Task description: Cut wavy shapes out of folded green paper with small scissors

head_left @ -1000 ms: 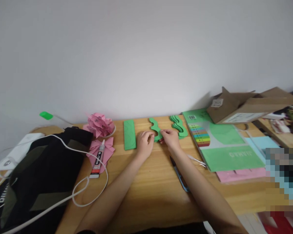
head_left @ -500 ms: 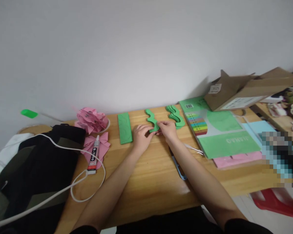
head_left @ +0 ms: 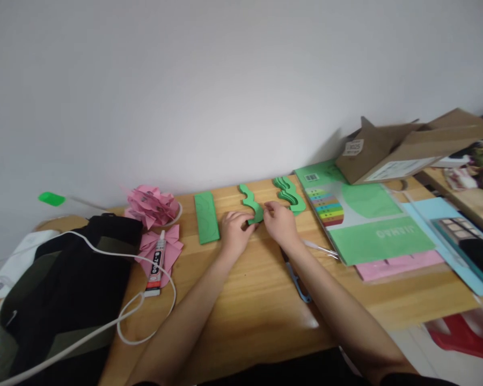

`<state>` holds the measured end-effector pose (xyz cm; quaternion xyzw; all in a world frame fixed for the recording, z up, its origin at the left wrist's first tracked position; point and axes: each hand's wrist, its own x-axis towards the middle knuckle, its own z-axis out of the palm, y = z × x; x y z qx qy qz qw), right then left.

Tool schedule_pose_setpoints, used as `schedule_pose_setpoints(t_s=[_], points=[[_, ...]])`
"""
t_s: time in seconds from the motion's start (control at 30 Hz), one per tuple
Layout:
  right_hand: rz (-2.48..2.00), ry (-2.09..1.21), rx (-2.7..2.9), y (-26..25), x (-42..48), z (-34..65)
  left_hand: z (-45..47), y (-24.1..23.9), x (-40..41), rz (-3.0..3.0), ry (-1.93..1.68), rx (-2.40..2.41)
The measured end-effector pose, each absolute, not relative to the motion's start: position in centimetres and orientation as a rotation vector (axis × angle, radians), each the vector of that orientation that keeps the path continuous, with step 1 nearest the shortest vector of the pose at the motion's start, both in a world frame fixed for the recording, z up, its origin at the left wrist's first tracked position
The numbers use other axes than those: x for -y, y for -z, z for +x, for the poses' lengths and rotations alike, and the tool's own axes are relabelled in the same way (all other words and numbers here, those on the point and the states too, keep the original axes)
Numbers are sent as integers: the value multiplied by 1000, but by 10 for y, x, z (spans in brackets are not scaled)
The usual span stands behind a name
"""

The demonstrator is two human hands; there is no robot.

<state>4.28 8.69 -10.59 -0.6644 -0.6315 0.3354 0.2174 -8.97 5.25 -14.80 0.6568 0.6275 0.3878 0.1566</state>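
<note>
A wavy green paper cutout (head_left: 258, 213) is sitting pinched at its near end by the fingers of our left hand (head_left: 235, 230); whether those of our right hand (head_left: 280, 222), close beside it, are gripping, we cannot tell. Flanking it, a green paper rectangle (head_left: 207, 217) and stacked wavy green pieces (head_left: 299, 205) are lying on the brown wooden worktop (head_left: 241, 316).
</note>
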Motion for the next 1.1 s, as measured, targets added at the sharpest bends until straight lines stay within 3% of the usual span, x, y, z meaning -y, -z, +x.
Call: schedule_pose_setpoints(t_s=[1.1], points=[[-1927, -602, 2327, 84, -122, 7, -87, 149, -51, 1829, -1052, -1902]])
